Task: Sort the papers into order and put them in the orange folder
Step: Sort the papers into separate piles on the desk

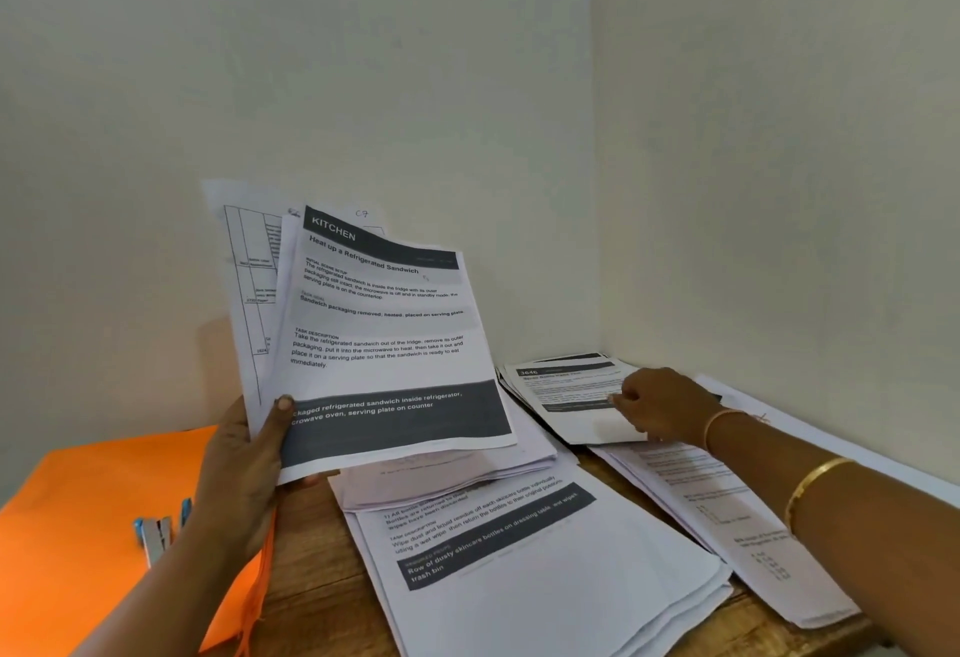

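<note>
- Your left hand (244, 469) grips a sheaf of papers (384, 344) at its lower left corner, thumb on the front and fingers curled behind; the sheets are fanned and raised above the table (311, 578), with a "KITCHEN" page in front
- Your right hand (660, 412) reaches to the far pile (561, 386) by the wall corner, its fingers bent down onto the top sheet; whether they pinch that sheet or only press on it cannot be told
- More papers lie in separate stacks on the table: a middle pile (452, 474) partly under the raised sheaf, a near pile (519, 552) in front of it, and a side pile (701, 500) under your right forearm
- The orange folder (78, 526) lies flat at the left, under your left forearm, with a small blue and metal clip (161, 532) on it; no papers are seen in it
- You look to be mid-sort, dealing pages out of the sheaf into stacks, so the filing step is some way off
- Next, read the front page's heading, match it to the right stack, and lift off one sheet alone, as thin pages in a fan tend to cling together
</note>
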A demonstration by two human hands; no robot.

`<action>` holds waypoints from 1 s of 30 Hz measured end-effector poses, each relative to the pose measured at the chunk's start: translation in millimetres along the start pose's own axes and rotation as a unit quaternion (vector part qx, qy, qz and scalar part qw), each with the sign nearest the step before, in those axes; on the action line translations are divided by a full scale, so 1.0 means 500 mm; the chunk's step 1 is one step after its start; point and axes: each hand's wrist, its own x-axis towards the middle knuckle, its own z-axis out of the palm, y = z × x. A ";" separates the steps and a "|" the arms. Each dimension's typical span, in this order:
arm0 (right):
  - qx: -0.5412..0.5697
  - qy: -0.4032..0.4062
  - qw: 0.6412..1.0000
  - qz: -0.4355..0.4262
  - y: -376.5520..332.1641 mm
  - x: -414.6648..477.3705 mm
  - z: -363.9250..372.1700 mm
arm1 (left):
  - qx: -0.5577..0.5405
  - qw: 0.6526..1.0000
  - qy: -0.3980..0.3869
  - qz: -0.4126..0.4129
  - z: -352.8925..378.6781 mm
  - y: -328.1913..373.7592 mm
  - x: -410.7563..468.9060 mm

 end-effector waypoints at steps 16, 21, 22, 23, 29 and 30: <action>0.403 -0.097 0.909 0.031 -0.263 -0.032 0.026 | 0.001 1.000 -0.004 0.001 0.005 0.005 -0.005; 0.417 -0.011 0.909 0.031 -0.278 -0.025 0.034 | 0.012 1.000 -0.003 0.003 0.007 0.007 -0.005; 0.414 0.002 0.910 0.030 -0.279 -0.023 0.035 | 0.013 1.000 -0.003 0.002 0.008 0.007 -0.006; 0.412 0.013 0.910 0.029 -0.280 -0.022 0.035 | 0.012 1.000 -0.003 0.000 0.008 0.007 -0.006; 0.393 0.046 0.918 0.023 -0.279 -0.018 0.033 | -0.018 1.000 0.005 -0.016 0.012 0.014 -0.009; 0.389 0.050 0.919 0.021 -0.278 -0.017 0.033 | -0.024 1.000 0.009 -0.018 0.012 0.016 -0.009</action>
